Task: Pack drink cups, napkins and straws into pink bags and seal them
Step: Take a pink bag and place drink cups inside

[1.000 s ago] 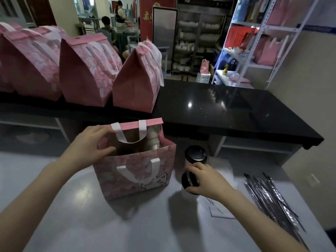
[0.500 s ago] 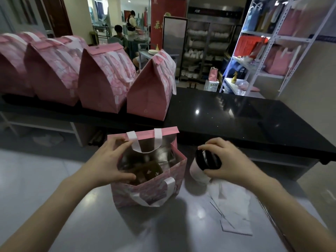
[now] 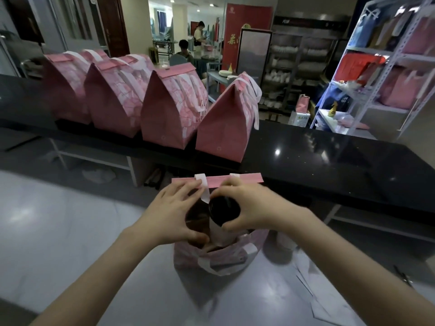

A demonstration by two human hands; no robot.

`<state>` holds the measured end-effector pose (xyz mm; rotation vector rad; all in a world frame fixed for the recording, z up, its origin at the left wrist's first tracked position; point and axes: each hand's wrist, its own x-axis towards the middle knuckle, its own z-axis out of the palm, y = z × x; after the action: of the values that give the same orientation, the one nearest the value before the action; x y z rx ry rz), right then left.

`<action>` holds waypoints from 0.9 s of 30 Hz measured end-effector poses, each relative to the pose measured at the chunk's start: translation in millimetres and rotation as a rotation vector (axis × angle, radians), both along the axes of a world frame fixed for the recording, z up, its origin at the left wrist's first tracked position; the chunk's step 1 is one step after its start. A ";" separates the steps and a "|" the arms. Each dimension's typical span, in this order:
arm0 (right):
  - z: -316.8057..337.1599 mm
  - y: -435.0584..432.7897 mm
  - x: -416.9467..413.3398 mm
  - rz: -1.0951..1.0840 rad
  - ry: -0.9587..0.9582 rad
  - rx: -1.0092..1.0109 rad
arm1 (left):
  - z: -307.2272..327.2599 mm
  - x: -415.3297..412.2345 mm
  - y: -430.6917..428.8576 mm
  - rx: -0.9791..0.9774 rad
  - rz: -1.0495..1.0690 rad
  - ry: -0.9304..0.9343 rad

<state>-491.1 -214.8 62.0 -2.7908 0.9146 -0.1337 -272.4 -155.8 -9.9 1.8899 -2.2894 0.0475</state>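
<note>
**Putting a cup into the open bag**

The step in hand seems to be the loading of a drink. The right hand (image 3: pixel 254 210) is clamped from above on the dark lid of the cup (image 3: pixel 223 211), with fingers and thumb curled around its edge. The cup hangs in the mouth of the bag (image 3: pixel 186 257), its lower part already below the rim. The left hand (image 3: pixel 171 215) is spread across the left side of the mouth. Its fingers lie rather straight against the flap (image 3: pixel 244 180) and its thumb is at the near rim, so the opening is kept wide.

What stands inside the bag is dark and I cannot tell it. The next move probably calls for a straight way down, so that the cup lands upright on the bottom and does not catch the white handle. Napkins (image 3: pixel 329 297) lie on the table (image 3: pixel 70 231) just right of the bag, not packed yet, and the flap is not closed.

The table is grey and glossy. Behind it runs a black counter (image 3: pixel 329 165) with four sealed bags (image 3: pixel 169 114) in a row. A white shelf (image 3: pixel 376 90) with more bags stands at the right, and people sit far behind.
</note>
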 end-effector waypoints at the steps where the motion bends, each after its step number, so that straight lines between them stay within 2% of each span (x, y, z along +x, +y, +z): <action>1: -13.0 -0.9 2.9 0.006 0.014 0.022 | -1.1 0.3 1.1 0.016 -0.004 -0.019; 9: -73.6 -11.4 30.0 -0.008 -0.034 0.093 | -3.2 4.3 5.5 0.130 -0.051 -0.045; 21: -101.9 -22.8 64.6 -0.017 -0.035 0.060 | -6.9 18.5 3.1 0.190 -0.061 -0.023; 27: -103.3 -25.9 65.5 -0.026 -0.054 0.106 | -7.1 19.3 -1.0 0.180 -0.069 0.015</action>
<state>-425.6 -240.7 -41.3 -2.6659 0.9178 -0.1596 -253.1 -156.8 -17.0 1.8831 -2.4197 -0.1873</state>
